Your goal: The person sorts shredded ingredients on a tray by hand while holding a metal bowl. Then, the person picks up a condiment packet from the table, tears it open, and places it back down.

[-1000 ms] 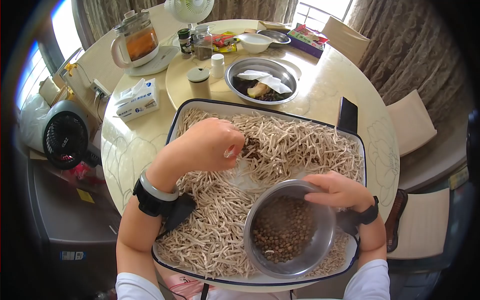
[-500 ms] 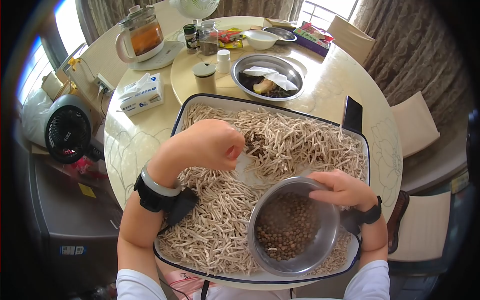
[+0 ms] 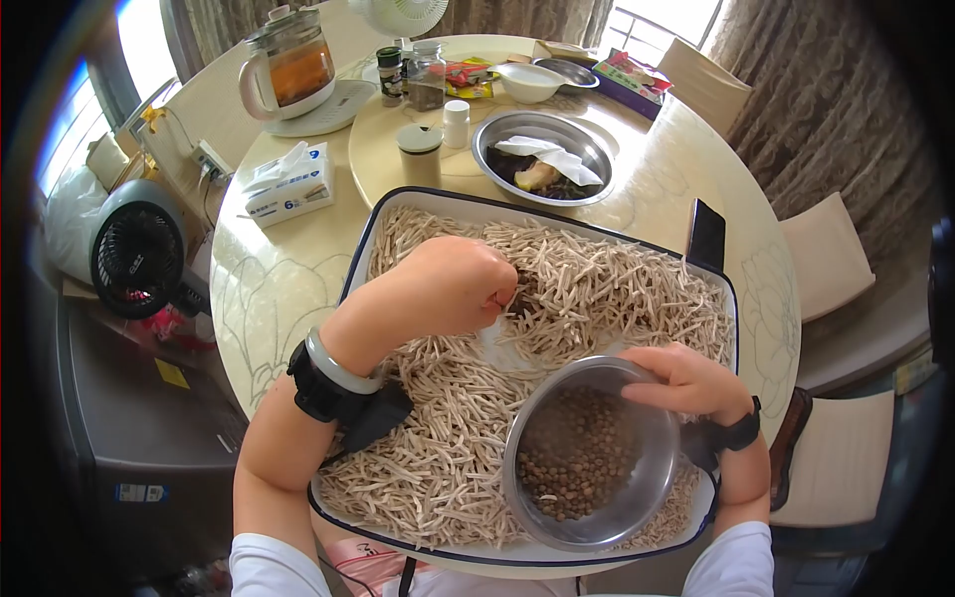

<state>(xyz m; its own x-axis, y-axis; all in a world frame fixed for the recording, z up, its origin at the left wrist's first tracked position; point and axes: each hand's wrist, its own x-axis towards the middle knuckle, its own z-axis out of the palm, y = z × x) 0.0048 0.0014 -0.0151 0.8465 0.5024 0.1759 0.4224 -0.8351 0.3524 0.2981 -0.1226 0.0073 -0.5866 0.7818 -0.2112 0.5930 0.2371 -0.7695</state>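
A white tray with a dark blue rim (image 3: 350,261) is spread with pale, stick-shaped pellets (image 3: 458,448). My left hand (image 3: 463,284) is closed and bent down over the upper part of the tray, beside a patch of small brown pieces (image 3: 523,295). Its fingertips are hidden, so what they pinch does not show. My right hand (image 3: 686,383) grips the rim of a metal bowl (image 3: 647,502), thumb and fingers over the edge. Round brown pellets (image 3: 577,468) and a pale stick lie inside the bowl, which is tilted over the tray's right front.
Behind the tray stand a metal basin (image 3: 489,129) with dark food and tissue, a lidded cup (image 3: 420,159), a white bottle (image 3: 456,124) and a tissue box (image 3: 288,189). A phone (image 3: 706,234) leans at the tray's right rim. A glass kettle (image 3: 288,75) sits back left.
My left hand has shifted slightly right, closer to the brown patch, its fingers still curled. My right hand holds the bowl almost unmoved. The whole view has shifted a little.
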